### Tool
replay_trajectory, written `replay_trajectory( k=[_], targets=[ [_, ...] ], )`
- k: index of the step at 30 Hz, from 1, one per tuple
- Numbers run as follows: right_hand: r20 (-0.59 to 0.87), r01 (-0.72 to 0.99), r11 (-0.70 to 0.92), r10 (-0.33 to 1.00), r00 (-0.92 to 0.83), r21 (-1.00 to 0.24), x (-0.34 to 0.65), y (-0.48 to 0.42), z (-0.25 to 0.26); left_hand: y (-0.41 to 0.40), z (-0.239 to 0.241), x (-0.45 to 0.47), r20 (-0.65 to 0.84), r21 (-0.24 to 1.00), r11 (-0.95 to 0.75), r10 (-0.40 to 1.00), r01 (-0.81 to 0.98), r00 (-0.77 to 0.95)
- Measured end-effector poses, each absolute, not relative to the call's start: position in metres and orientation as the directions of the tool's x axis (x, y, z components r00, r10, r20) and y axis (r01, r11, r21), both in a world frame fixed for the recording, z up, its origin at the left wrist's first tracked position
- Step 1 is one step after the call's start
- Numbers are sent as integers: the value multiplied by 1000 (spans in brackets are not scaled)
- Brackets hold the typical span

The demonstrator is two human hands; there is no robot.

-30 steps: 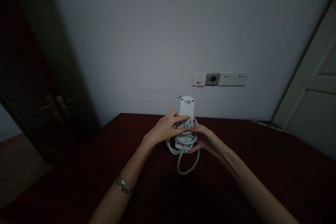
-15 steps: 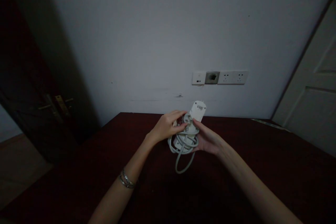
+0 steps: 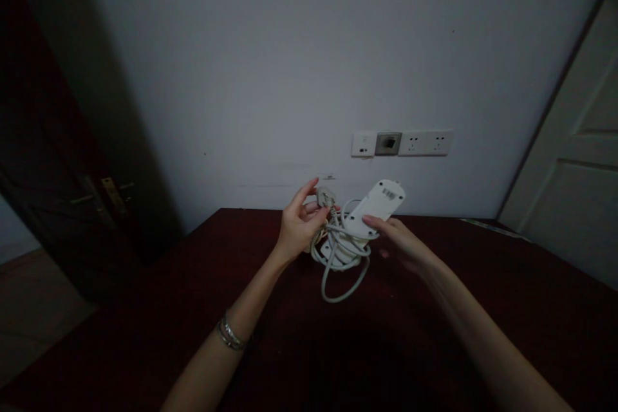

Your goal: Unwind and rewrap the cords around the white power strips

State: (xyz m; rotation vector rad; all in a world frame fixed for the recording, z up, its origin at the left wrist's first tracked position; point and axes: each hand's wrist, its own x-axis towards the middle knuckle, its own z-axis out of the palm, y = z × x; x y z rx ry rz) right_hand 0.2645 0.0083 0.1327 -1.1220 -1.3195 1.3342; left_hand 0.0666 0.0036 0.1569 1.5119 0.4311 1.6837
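Observation:
A white power strip (image 3: 381, 201) is held tilted above the dark red table, its back with a barcode label facing me. My right hand (image 3: 400, 239) grips its side, thumb on the back. Loops of the strip's pale cord (image 3: 342, 251) are wound around its lower part, and one loop hangs down. In the fingers of my left hand (image 3: 302, 222) is the plug (image 3: 325, 196) at the cord's end, its prongs showing. A bracelet (image 3: 230, 333) circles my left wrist.
The dark red tabletop (image 3: 270, 322) meets a pale wall. Switches and wall sockets (image 3: 425, 142) sit above the table's back edge. A dark door with a handle (image 3: 112, 193) is at left, a pale panelled door (image 3: 574, 167) at right.
My left hand has moved the plug up and left, away from the strip. My right hand has shifted the strip to the right and tilted it further over.

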Motion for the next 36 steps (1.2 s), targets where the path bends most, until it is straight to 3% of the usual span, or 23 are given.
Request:
replay_trajectory(
  k=[6,11,16,23,36],
  targets=[
    [94,109,107,989,-117,-988,267,9,136,-2,158,73,700,654,-673,712,-346,-64],
    [171,102,186,975,-144,-977,259,8,137,0,157,73,679,663,-669,726,-337,-104],
    [199,110,233,947,-252,-966,252,4,134,7,157,70,675,650,-697,713,-305,-191],
    [86,180,154,937,-338,-972,258,6,130,25,163,49,643,567,-774,630,-283,-435],
    [59,247,225,841,-538,-943,265,-2,137,56,170,5,469,544,-771,607,-332,-642]
  ],
)
